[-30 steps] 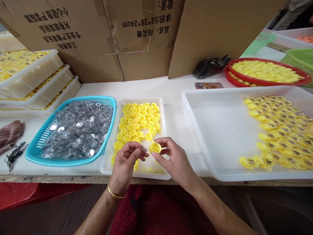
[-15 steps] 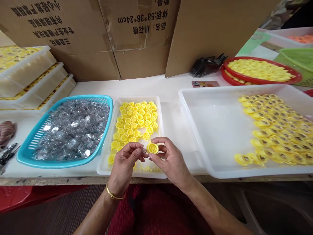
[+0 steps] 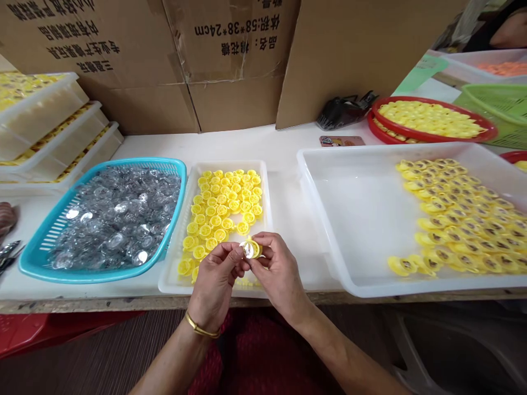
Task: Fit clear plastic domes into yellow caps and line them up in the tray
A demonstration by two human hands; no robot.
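My right hand (image 3: 280, 269) pinches a small round yellow plastic cup (image 3: 257, 249) by its rim. Against the cup's open face, my left hand (image 3: 218, 274) holds a small shiny round disc (image 3: 248, 250) between thumb and fingers. Both hands are close together over the front of a white tray (image 3: 164, 280). Rows of similar yellow cups (image 3: 218, 206) stand in that tray, open side up. To the left, a blue basket (image 3: 31, 263) holds a heap of clear and silvery round pieces (image 3: 115, 219).
At right, a large white tray (image 3: 341, 219) contains rows of yellow pieces with dark centres (image 3: 461, 219). Stacked white trays (image 3: 86, 131) stand at left. Cardboard (image 3: 230, 104) rises behind. Red trays (image 3: 374, 129), a black tape dispenser (image 3: 346, 109) and a person's arm (image 3: 510, 30) appear at upper right.
My left hand has brought the disc onto the cup's face, turning its flat side toward me. The view has shifted slightly. A person's arm now shows at upper right.
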